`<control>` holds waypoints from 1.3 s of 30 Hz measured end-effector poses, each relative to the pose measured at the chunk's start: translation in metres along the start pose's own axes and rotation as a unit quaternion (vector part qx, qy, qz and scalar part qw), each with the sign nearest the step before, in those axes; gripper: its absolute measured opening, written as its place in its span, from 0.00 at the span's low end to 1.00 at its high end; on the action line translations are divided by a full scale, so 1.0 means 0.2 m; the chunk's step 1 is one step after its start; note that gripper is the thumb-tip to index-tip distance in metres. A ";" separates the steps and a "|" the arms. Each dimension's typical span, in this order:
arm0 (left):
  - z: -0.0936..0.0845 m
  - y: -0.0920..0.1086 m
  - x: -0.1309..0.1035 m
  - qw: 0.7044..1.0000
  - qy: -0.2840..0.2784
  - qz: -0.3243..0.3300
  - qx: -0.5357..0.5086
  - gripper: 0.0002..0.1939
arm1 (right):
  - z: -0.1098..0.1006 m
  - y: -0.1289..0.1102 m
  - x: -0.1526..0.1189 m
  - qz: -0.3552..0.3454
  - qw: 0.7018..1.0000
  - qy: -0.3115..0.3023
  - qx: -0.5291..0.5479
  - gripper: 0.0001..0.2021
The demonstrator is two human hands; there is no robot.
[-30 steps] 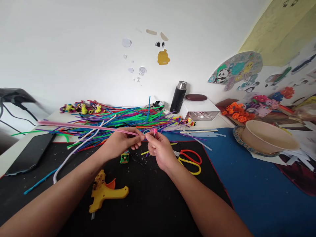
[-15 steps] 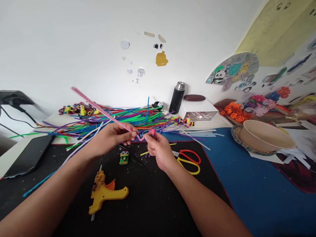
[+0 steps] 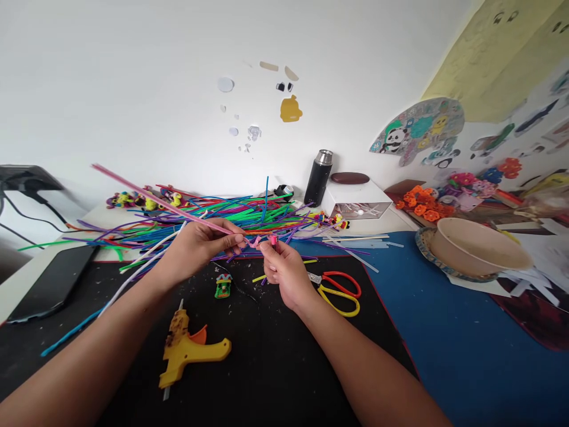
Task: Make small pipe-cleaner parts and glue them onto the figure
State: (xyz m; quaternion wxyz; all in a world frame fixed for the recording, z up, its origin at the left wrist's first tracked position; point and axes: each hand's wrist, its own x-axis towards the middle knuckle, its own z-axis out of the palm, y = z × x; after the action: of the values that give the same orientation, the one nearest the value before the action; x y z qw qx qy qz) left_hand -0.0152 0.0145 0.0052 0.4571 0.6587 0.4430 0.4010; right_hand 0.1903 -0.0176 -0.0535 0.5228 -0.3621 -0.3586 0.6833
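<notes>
A long pink pipe cleaner (image 3: pixel 151 194) runs from the upper left down to my hands, and its near end is curled. My left hand (image 3: pixel 207 246) is closed, pinching it between thumb and fingers. Close beside it, my right hand (image 3: pixel 284 267) is closed on the curled end, with a pink-tipped stick (image 3: pixel 274 241) poking up out of the grip. Fingers hide most of that stick, so its kind is unclear. Below my hands, a small green figure (image 3: pixel 223 286) lies on the black mat (image 3: pixel 275 373). Scissors (image 3: pixel 340 290) with red and yellow handles rest beside my right wrist.
A yellow glue gun (image 3: pixel 191 353) lies below my left arm, and a phone (image 3: pixel 53 281) at far left. Behind my hands spreads a pile of coloured pipe cleaners (image 3: pixel 249 210). A black flask (image 3: pixel 319 178), white box (image 3: pixel 358 201) and beige bowl (image 3: pixel 482 249) stand further back and right.
The pink pipe cleaner's far end has swung left and slightly down. Its near end has gone from a loose bend to a tighter curl between my hands. Both hands keep their grip.
</notes>
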 end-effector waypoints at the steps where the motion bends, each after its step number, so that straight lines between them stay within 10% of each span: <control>1: 0.01 0.00 0.00 1.000 0.000 0.007 0.012 0.28 | 0.00 0.01 0.00 0.001 1.000 -0.002 -0.005 0.27; 16: 0.00 -0.01 -0.01 0.989 -0.141 -0.022 0.048 0.26 | 0.00 0.03 0.00 -0.032 0.997 -0.003 -0.072 0.26; 39: -0.01 0.01 0.00 0.987 -0.138 -0.045 0.063 0.16 | -0.01 0.05 -0.03 -0.042 0.972 -0.047 -0.225 0.19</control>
State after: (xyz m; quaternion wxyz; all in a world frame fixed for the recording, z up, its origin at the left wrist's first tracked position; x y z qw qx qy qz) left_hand -0.0175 0.0153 0.0074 0.4885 0.7150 0.4293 0.2567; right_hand 0.1881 -0.0260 -0.0621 0.4381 -0.4227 -0.5425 0.5789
